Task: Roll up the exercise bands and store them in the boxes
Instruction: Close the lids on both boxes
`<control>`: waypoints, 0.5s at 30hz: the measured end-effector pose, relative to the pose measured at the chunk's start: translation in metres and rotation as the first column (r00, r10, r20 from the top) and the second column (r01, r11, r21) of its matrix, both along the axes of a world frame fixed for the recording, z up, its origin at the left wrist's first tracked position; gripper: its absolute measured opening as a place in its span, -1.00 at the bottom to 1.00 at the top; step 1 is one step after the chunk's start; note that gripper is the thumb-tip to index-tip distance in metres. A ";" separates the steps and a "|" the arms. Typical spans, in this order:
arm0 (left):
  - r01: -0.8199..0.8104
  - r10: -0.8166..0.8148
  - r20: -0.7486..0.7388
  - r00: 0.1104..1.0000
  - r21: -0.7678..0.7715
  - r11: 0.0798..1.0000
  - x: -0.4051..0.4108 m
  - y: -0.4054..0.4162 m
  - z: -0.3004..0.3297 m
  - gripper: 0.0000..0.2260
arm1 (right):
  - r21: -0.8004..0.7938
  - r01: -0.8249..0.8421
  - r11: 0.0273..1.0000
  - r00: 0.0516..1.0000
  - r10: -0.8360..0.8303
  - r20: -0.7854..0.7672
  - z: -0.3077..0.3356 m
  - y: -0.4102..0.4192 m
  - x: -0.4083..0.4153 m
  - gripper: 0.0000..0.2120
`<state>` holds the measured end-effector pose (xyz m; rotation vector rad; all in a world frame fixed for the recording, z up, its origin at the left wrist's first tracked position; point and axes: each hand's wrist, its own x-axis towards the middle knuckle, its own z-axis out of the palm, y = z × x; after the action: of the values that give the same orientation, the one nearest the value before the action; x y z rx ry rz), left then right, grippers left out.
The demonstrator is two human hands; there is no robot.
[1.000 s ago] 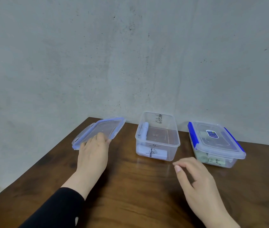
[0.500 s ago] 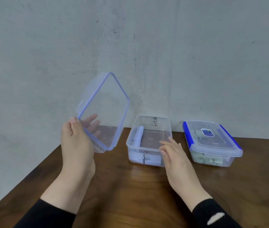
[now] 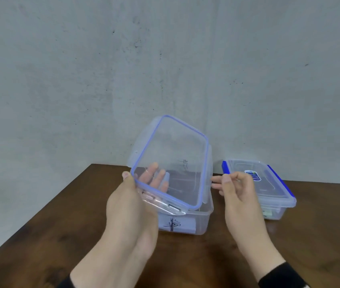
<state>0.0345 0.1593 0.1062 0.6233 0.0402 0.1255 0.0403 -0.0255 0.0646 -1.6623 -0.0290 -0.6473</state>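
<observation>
Holding the clear lid by its near-left corner, the left hand is seen at about 7 o'clock of the open box, thumb on the blue-gasketed rim and fingers spread behind the plastic. The lid is tilted steeply above the box, its lower edge just over the near rim. At about 3 o'clock of the lid, the right hand is held loosely curled, fingertips close to the lid's right latch flap; whether contact is made cannot be told, and nothing is gripped by it.

Inside the box a pale rolled band is glimpsed low against the near wall, under a scribbled label. A one-corner hold on slick plastic is judged weak: the lid could be twisted out and dropped. If lowered skewed, the gasket could be seated unevenly and the latches left unclosed.

Farther off at 2 o'clock, the second box is already shut, blue clips down, on the wooden table.
</observation>
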 end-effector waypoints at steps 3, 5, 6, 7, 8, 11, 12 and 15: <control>0.019 -0.019 -0.003 1.000 -0.039 0.999 0.006 -0.004 -0.008 -0.46 | 0.094 0.024 0.995 0.995 -0.015 -0.095 0.000 -0.003 0.008 -0.91; 0.035 -0.036 -0.016 0.999 -0.071 0.997 0.007 -0.009 -0.008 -0.47 | 0.142 0.009 0.990 0.990 0.011 -0.138 0.000 -0.004 0.011 -0.86; 0.058 -0.059 -0.011 0.998 -0.073 0.996 0.007 -0.011 -0.006 -0.50 | 0.159 -0.019 0.987 0.988 0.043 -0.149 0.000 -0.004 0.013 -0.85; 0.083 -0.084 -0.009 0.996 -0.052 0.995 0.005 -0.012 -0.004 -0.54 | 0.192 -0.048 0.980 0.986 0.077 -0.148 0.002 -0.005 0.014 -0.87; 0.102 -0.102 -0.014 0.995 -0.005 0.995 0.003 -0.012 0.000 -0.58 | 0.233 -0.065 0.970 0.986 0.099 -0.136 0.004 -0.006 0.017 -0.90; 0.088 -0.067 -0.076 0.995 0.314 0.945 0.002 0.002 0.008 -0.55 | 0.276 -0.076 0.958 0.985 0.116 -0.130 0.011 -0.014 0.022 -0.95; 0.087 -0.046 -0.099 0.994 0.456 0.886 0.005 0.009 0.011 -0.57 | 0.264 -0.087 0.961 0.982 0.128 -0.141 0.012 -0.015 0.023 -0.95; 0.057 0.006 -0.080 0.997 0.755 0.654 0.025 0.027 0.006 -0.68 | 0.216 -0.076 0.973 0.974 0.119 -0.193 0.009 -0.015 0.028 -0.95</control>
<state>0.0593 0.1863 0.1123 1.4852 0.0528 0.0868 0.0680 -0.0408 0.0732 -1.5071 0.1011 -0.3874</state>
